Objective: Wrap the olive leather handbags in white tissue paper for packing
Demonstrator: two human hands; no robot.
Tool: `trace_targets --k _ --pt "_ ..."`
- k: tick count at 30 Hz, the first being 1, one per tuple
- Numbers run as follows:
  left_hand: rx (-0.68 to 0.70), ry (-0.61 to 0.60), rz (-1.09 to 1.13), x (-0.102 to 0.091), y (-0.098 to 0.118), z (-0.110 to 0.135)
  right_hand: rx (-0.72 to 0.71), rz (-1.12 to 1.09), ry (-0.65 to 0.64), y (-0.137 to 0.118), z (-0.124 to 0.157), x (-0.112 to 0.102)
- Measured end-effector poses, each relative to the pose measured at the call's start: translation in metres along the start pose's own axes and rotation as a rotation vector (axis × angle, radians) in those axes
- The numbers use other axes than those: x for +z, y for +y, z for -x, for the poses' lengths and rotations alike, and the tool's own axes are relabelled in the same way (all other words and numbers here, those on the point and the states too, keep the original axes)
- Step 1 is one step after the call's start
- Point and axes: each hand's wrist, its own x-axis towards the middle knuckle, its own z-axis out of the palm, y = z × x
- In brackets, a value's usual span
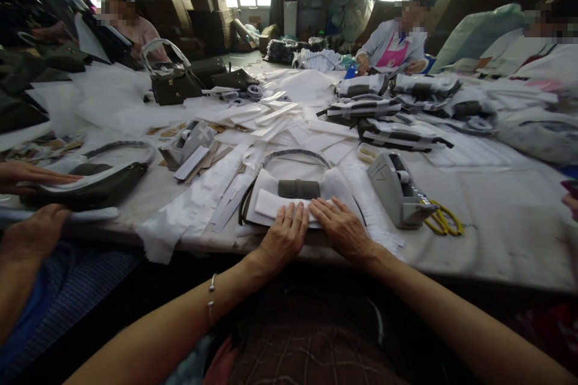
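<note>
A dark handbag (298,187) lies flat on the table in front of me, mostly covered in white wrapping paper (271,199), with its wrapped handle (295,155) arching away from me. My left hand (283,237) rests flat on the paper at the bag's near edge, fingers stretched out. My right hand (342,227) lies flat beside it on the same paper, fingers also extended. Neither hand grips anything.
A grey tape dispenser (397,189) and yellow scissors (445,221) sit to my right. Another tape dispenser (187,143) and paper strips lie left of the bag. A neighbour's hands (31,175) press a dark bag (97,183) at far left. Wrapped bags (397,132) pile up behind; people sit across the table.
</note>
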Motion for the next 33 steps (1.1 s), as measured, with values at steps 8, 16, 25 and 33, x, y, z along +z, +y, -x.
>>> trace_targets --k 8,16,25,33 --pt "0.058 0.035 0.095 0.007 -0.017 -0.006 0.002 0.073 0.055 -0.013 -0.001 -0.012" --pt "0.075 0.119 0.243 0.008 -0.051 -0.015 -0.010 0.237 0.129 -0.009 -0.016 -0.015" --pt "-0.092 0.033 0.188 0.002 -0.049 -0.020 -0.040 0.148 0.156 -0.005 -0.051 -0.020" --pt "-0.131 0.320 0.108 0.027 -0.034 -0.010 -0.001 0.078 0.155 -0.015 -0.048 -0.012"
